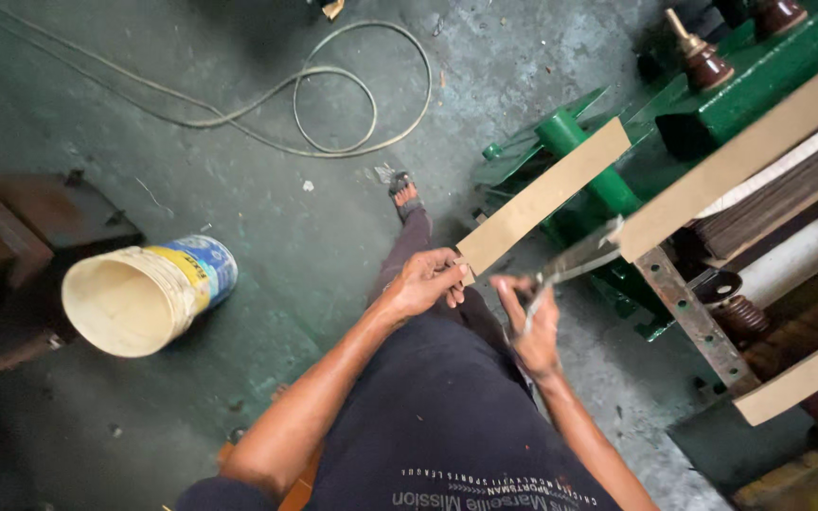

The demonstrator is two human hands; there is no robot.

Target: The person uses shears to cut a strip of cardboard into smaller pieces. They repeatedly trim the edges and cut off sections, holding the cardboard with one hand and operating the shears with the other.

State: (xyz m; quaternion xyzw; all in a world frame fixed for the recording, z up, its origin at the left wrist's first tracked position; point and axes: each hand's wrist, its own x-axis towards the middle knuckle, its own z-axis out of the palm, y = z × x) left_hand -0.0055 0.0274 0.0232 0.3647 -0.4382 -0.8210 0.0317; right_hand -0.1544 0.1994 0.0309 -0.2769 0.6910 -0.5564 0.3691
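My left hand (425, 281) grips the near end of a long tan cardboard strip (546, 194) that slants up and to the right. My right hand (534, 326) holds a pair of metal scissors (575, 262), whose blades point up-right toward the edge of another tan board (740, 156). The two hands are close together above my lap. My dark trousers and one sandalled foot (404, 192) show below the hands.
A green machine frame (712, 104) with brown insulators and stacked dark sheets fills the right side. A pale plastic bucket (144, 295) lies tipped on the concrete floor at left beside a dark wooden bench (2, 237). A looped cable (343, 114) lies on the floor farther away.
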